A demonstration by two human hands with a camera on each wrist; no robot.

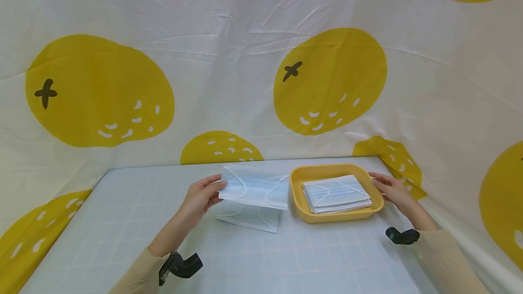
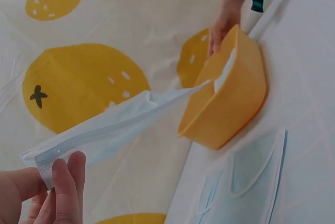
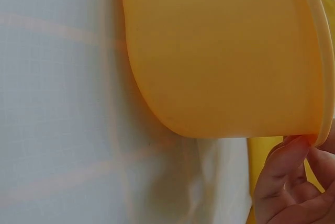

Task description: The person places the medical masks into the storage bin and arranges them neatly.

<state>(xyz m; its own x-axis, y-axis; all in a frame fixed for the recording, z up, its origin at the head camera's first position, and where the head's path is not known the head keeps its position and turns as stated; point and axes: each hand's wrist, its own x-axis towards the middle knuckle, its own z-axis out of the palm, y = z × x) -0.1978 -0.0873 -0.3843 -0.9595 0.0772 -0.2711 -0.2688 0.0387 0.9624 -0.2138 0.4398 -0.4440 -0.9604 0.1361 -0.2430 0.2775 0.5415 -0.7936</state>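
Note:
My left hand [image 1: 201,194] pinches a light blue face mask [image 1: 254,187] by its left end, between thumb and fingers. That mask is held up above the table, its far end reaching toward the yellow basket [image 1: 298,203]. Below it, another face mask [image 2: 254,166] lies flat on the table, partly hidden by the raised one in the head view. Inside the basket rests a stack of face masks [image 1: 337,191] with white ear loops. At the basket's right end my right hand [image 1: 394,191] grips the rim, thumb and fingertips on either side of it [image 3: 293,182].
A pale table with a faint grid cloth [image 1: 286,257] lies under everything. Behind it and along both sides hangs a white curtain [image 1: 229,80] printed with large yellow fruit. Dark wrist cameras are strapped at both sleeves.

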